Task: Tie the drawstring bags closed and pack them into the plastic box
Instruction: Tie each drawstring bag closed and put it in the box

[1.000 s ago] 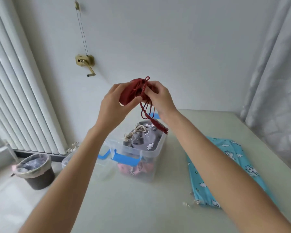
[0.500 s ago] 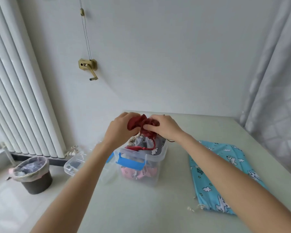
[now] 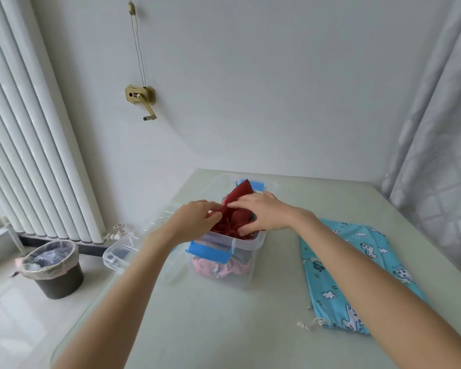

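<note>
A dark red drawstring bag [image 3: 239, 192] lies in the top of the clear plastic box [image 3: 224, 275], one corner sticking up at the far side. My left hand [image 3: 196, 222] grips the bag's left side with curled fingers. From the right, my right hand [image 3: 262, 212] holds it, fingers over the top and thumb at the gathered neck. A pink bag [image 3: 214, 268] shows through the box's front wall near the bottom. A light blue patterned drawstring bag [image 3: 353, 270] lies flat on the table to the right of the box.
The box has blue latches [image 3: 208, 250] at front and back. Its clear lid [image 3: 121, 253] hangs over the table's left edge. A lined waste bin [image 3: 53, 270] stands on the floor at the left, by a radiator. A curtain hangs along the right.
Both hands have brought the red bag down from chest height into the box. Its cord and tassel no longer hang free.
</note>
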{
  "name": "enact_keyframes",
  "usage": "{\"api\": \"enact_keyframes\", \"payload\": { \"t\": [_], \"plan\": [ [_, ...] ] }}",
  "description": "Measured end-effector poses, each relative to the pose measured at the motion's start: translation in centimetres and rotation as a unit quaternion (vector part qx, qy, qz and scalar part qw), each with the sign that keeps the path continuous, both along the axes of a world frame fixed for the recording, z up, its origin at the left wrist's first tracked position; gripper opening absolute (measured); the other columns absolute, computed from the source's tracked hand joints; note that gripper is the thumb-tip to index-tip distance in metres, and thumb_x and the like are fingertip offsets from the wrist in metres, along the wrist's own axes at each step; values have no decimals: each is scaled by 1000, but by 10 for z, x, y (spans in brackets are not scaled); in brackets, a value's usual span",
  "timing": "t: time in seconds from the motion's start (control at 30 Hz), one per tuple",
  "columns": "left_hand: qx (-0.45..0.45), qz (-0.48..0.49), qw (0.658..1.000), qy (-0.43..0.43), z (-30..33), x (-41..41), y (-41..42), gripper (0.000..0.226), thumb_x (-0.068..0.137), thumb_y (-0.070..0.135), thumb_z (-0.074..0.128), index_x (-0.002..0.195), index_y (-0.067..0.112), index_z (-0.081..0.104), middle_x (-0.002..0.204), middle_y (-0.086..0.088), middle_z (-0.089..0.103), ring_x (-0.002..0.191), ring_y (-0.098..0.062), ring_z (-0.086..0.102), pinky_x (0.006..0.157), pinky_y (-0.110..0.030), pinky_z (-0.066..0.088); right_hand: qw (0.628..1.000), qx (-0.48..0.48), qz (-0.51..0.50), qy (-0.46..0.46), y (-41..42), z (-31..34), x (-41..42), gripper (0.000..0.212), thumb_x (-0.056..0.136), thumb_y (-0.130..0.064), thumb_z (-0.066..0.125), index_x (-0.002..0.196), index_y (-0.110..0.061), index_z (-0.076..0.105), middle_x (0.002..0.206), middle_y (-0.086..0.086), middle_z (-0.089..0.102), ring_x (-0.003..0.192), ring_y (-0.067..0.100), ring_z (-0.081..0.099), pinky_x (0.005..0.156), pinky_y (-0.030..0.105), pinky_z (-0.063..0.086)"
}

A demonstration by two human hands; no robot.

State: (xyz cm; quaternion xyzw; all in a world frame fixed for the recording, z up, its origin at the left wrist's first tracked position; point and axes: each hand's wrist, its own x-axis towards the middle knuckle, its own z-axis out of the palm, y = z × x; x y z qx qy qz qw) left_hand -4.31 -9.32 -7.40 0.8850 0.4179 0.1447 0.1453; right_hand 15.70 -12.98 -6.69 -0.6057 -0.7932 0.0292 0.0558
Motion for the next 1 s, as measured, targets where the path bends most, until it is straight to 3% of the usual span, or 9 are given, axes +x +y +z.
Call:
{"api": "enact_keyframes", "payload": {
  "t": [0.13,0.27,0.33,0.47,0.57,0.63,0.73,0.87,1.0],
  "plan": [
    [-17,8,995,95,-2,17,7,34,94,30,31,109,14,58,103,-9,64,95,-30,57,83,-41,45,996,-62,-35,-50,14,0,-8,97,70,-55,71,147,-32,18,151,-3,28,140,22,22,114,51,0],
    [102,44,994,22,1,20,13,35,95,30,42,126,21,55,126,-2,58,111,-24,55,91,-35,45,993,-109,-16,-51,32,-3,-8,108,59,-63,74,147,-30,21,143,-1,38,134,23,34,111,44,28],
    [150,36,988,-25,2,18,12,32,94,31,47,123,24,57,127,3,57,114,-19,52,91,-31,43,994,-105,0,20,28,2,-6,102,56,-63,76,142,-30,33,137,-2,45,127,19,41,106,39,38],
    [167,24,983,-72,0,12,11,28,92,28,50,118,25,60,114,3,62,104,-17,55,86,-30,44,978,-4,21,206,11,22,9,58,74,-42,76,127,-28,56,120,-5,56,113,9,49,102,29,38],
    [149,22,987,-60,-3,13,11,30,93,33,47,121,28,58,114,4,63,103,-18,58,86,-32,46,986,75,-20,149,15,23,17,45,89,-40,59,131,-24,53,134,-1,52,126,16,43,106,33,32],
    [139,39,989,-37,-5,15,11,32,94,38,44,124,30,55,117,4,62,104,-20,58,85,-33,46,998,30,-31,47,27,15,13,48,94,-42,49,138,-22,45,145,-1,44,134,18,37,110,37,27],
    [127,65,989,-43,-7,16,13,31,95,39,42,122,33,56,115,4,63,102,-21,59,82,-33,46,997,-61,-43,-13,41,0,5,47,99,-46,32,140,-24,43,148,-6,40,137,18,34,113,44,21],
    [156,78,974,-143,-2,23,-1,23,94,34,46,109,32,63,104,8,68,91,-17,62,76,-30,48,990,-24,-43,135,29,-2,8,43,99,-44,32,115,-16,61,119,4,63,113,21,54,100,43,39],
    [171,41,943,-283,4,42,-35,19,91,30,50,99,28,67,88,10,70,75,-11,65,69,-32,52,971,101,-31,214,-19,6,25,36,97,-40,43,118,-19,63,127,-2,60,118,13,50,102,31,36]
  ]
}}
